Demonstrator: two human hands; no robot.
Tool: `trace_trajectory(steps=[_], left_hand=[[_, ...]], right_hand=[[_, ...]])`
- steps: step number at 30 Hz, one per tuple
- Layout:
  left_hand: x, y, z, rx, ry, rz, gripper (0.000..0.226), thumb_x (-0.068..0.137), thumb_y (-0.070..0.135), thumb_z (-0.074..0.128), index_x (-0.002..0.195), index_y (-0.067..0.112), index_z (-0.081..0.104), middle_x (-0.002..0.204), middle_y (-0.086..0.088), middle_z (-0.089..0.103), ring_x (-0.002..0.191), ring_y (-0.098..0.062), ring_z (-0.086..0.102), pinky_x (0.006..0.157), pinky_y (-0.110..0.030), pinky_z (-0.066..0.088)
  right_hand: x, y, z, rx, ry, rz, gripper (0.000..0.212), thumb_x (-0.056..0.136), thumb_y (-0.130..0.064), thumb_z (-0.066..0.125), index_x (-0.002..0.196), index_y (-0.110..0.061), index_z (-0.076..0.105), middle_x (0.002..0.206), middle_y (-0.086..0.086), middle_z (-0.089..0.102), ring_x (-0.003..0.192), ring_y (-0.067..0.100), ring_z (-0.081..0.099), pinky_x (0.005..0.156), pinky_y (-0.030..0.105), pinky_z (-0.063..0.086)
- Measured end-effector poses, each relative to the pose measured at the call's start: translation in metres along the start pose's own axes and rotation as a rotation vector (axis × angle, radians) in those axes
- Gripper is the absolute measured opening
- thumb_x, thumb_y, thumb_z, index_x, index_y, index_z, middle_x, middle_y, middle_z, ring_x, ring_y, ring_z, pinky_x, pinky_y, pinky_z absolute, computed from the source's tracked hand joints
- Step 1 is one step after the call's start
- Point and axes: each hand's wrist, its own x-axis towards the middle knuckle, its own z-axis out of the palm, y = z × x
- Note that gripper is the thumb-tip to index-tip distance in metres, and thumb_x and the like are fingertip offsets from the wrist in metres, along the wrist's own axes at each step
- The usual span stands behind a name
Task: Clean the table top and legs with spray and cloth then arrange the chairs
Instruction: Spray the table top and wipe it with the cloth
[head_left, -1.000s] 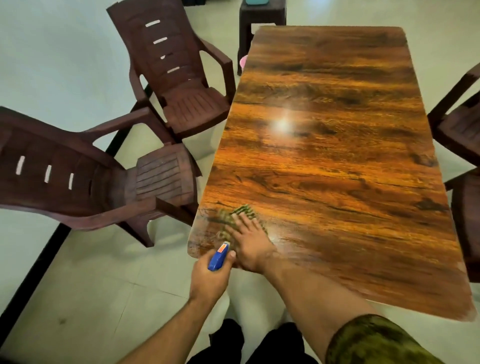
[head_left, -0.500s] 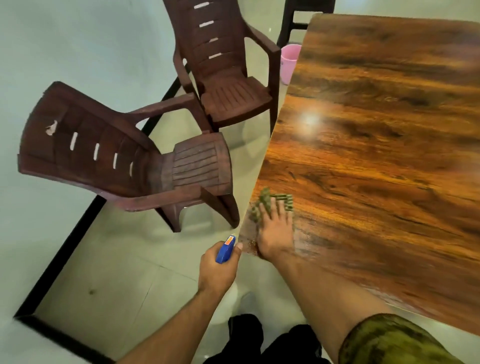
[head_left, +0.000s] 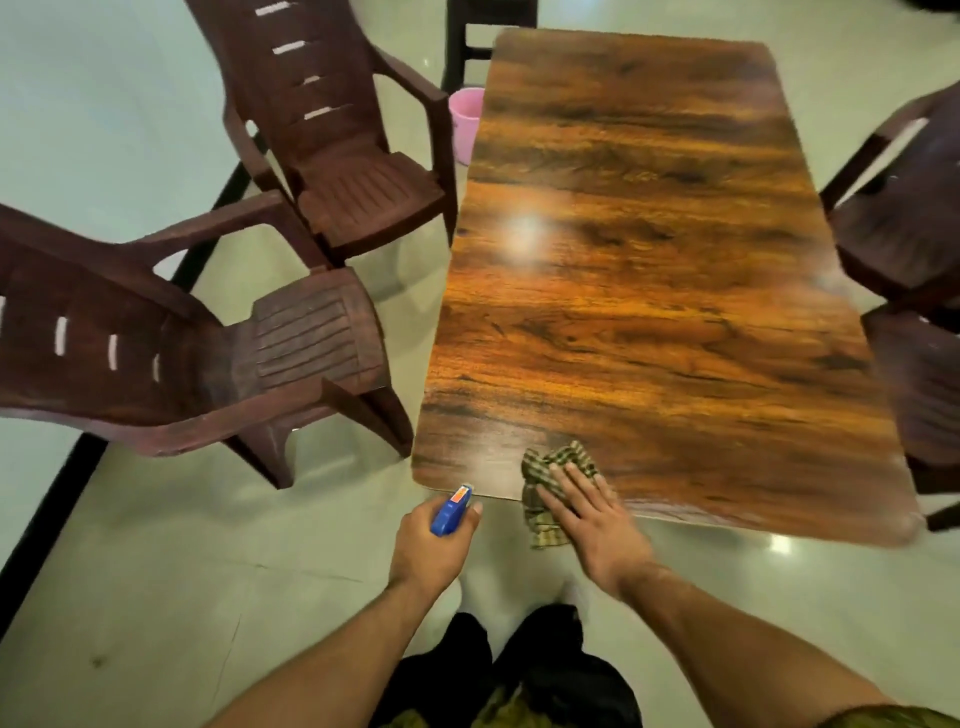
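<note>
A glossy wood-grain table (head_left: 649, 270) fills the middle of the view. My right hand (head_left: 587, 512) lies flat with straight fingers on a green checked cloth (head_left: 550, 467) at the table's near edge; part of the cloth hangs over the edge. My left hand (head_left: 431, 545) grips a spray bottle with a blue head (head_left: 451, 512), held just in front of the table's near left corner. Only the bottle's head shows above my fist.
Two brown plastic armchairs stand left of the table, one near (head_left: 208, 358) and one farther back (head_left: 343, 156). Two more chairs (head_left: 904, 218) crowd the right side. A pink bucket (head_left: 465, 122) sits on the floor by the far left edge, a dark stool (head_left: 483, 31) behind.
My right hand has slid the cloth from the near left corner rightward along the table's near edge. The view has swung back to face the table. My left hand keeps the spray bottle.
</note>
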Motion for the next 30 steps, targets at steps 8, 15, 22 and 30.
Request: trace_trajectory(steps=[8, 15, 22, 30], left_hand=[[-0.018, 0.046, 0.089, 0.132, -0.299, 0.202, 0.045, 0.087, 0.044, 0.07, 0.061, 0.022, 0.04, 0.053, 0.011, 0.035, 0.052, -0.015, 0.034, 0.055, -0.034, 0.035], [-0.033, 0.066, 0.161, 0.212, -0.443, 0.25, 0.048, 0.084, 0.055, 0.067, 0.067, 0.017, 0.043, 0.054, 0.009, 0.038, 0.053, -0.018, 0.038, 0.057, -0.049, 0.053], [-0.052, 0.051, 0.229, 0.185, -0.4, 0.202, 0.053, 0.081, 0.061, 0.065, 0.083, 0.008, 0.062, 0.057, 0.008, 0.038, 0.053, -0.016, 0.035, 0.055, -0.038, 0.039], [-0.041, 0.007, 0.275, 0.2, -0.355, 0.091, 0.03, 0.088, 0.032, 0.074, 0.07, 0.019, 0.055, 0.057, 0.008, 0.048, 0.053, -0.014, 0.042, 0.057, -0.03, 0.042]], right_hand=[[-0.053, 0.021, -0.004, 0.245, 0.127, 0.813, 0.088, 0.085, -0.008, 0.046, 0.16, -0.022, 0.001, 0.167, 0.01, -0.009, 0.153, 0.027, -0.015, 0.119, 0.038, -0.015], [-0.139, 0.133, 0.005, 0.203, 0.135, 0.706, 0.092, 0.079, 0.003, 0.037, 0.159, -0.028, 0.003, 0.167, 0.004, -0.008, 0.153, 0.023, -0.012, 0.124, 0.038, -0.002], [-0.172, 0.212, 0.012, 0.609, 0.419, 1.385, 0.091, 0.085, 0.001, 0.055, 0.16, -0.021, 0.007, 0.167, 0.009, 0.001, 0.153, 0.028, 0.004, 0.125, 0.041, 0.014], [-0.115, 0.185, 0.083, 1.528, 0.59, 1.502, 0.028, 0.098, -0.032, 0.041, 0.085, -0.023, 0.064, 0.072, 0.006, 0.066, 0.061, 0.021, 0.059, 0.044, 0.014, 0.043]])
